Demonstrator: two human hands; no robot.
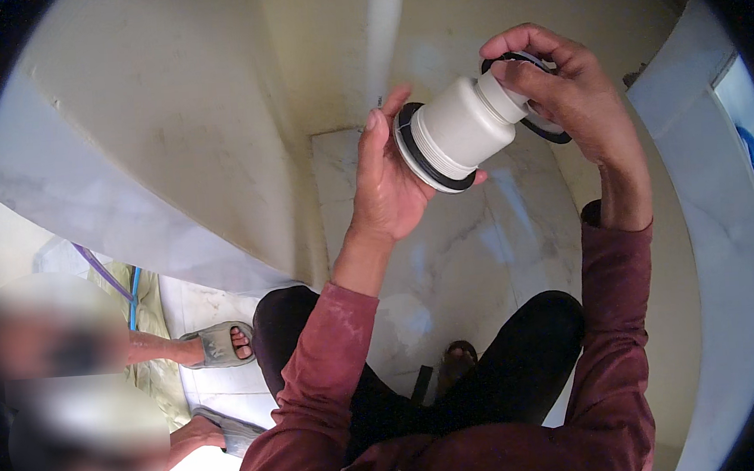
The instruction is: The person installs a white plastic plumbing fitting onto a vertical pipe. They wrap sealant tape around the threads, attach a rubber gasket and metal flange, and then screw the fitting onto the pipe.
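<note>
A white plastic drain fitting (467, 128) is held tilted in front of me, its narrow neck toward the upper right. My left hand (383, 190) is closed around its wide end, the flange resting against the palm. Next to the flange, a black rubber gasket (430, 152) circles the threaded part. My right hand (583, 102) is at the neck, its fingers closed on a round piece with a black rim (554, 133). The fingers hide much of that piece, and I cannot tell whether it is joined to the neck.
Pale walls enclose me on both sides, and a white vertical pipe (384, 28) stands at the back. Marble-look tiles (456, 265) cover the floor. At lower left, beyond the wall edge, another person's sandalled foot (224, 344) shows beside purple and blue hoses (134, 293).
</note>
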